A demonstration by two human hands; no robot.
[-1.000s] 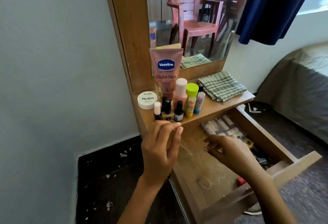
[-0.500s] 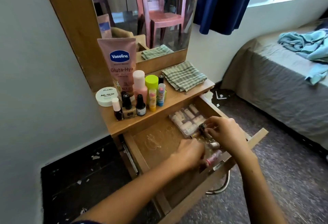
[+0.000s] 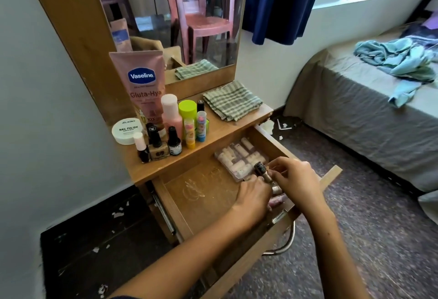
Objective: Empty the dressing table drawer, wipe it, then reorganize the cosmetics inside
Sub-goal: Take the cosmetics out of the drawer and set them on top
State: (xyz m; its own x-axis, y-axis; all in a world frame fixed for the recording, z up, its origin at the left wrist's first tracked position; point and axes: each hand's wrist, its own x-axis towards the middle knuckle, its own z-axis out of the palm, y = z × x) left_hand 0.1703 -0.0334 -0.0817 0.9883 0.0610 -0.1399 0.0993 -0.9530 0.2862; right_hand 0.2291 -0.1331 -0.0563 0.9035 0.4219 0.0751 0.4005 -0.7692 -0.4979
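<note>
The wooden drawer (image 3: 203, 194) stands pulled out under the dressing table top (image 3: 220, 130). Both hands are inside its right front part. My right hand (image 3: 296, 180) pinches a small dark-capped nail polish bottle (image 3: 262, 171), tilted. My left hand (image 3: 253, 198) reaches down among small pink items (image 3: 276, 200) at the drawer's front, its fingertips hidden. A clear box of false nails (image 3: 240, 156) lies at the drawer's back right. On the top stand a Vaseline tube (image 3: 142, 85), a nail polish remover tub (image 3: 126, 130), several small bottles (image 3: 174, 142) and lip balms (image 3: 190, 133).
A folded checked cloth (image 3: 232, 101) lies on the right of the table top under the mirror (image 3: 170, 14). A bed (image 3: 369, 109) with a blue garment (image 3: 400, 59) stands to the right. Dark floor with paper scraps (image 3: 283, 125) surrounds the table; a wall is on the left.
My left hand dropped from beside the table top's edge into the drawer. My right hand picked up the small bottle. The view swung right, bringing the bed into sight.
</note>
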